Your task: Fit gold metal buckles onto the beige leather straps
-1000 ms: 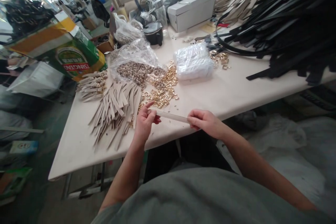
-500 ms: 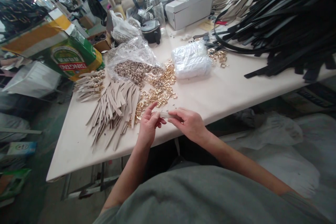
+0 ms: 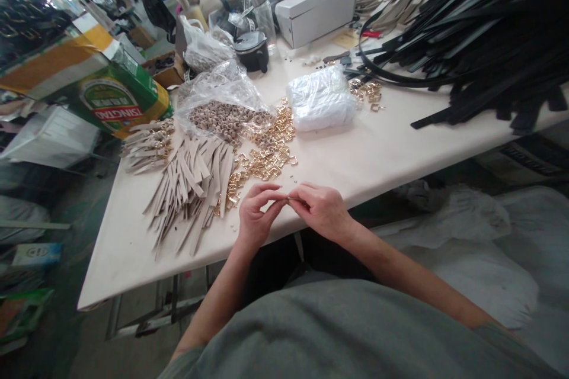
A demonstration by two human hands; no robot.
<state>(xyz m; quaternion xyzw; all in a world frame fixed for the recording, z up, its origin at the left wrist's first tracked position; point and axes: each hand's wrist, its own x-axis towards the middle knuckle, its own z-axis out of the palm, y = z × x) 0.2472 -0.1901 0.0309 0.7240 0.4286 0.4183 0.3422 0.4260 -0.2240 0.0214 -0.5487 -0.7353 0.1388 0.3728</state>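
My left hand (image 3: 256,213) and my right hand (image 3: 320,209) meet fingertip to fingertip at the near edge of the table (image 3: 133,249). Both are closed in a pinch on one beige strap, of which only a thin sliver shows between the fingers. A heap of beige straps (image 3: 191,186) lies just left of my left hand. Gold buckles (image 3: 267,154) are scattered right behind my hands.
An open clear bag of small beige loops (image 3: 226,115) and a white wrapped bundle (image 3: 320,100) sit mid-table. A big pile of black straps (image 3: 480,29) fills the right. A white box (image 3: 317,6), a black jar (image 3: 252,50) and a green carton (image 3: 115,100) stand behind and left.
My hands have come together. The beige strap, stretched out full length between them a second ago, is now almost hidden in the pinched fingers. The view shifted slightly.
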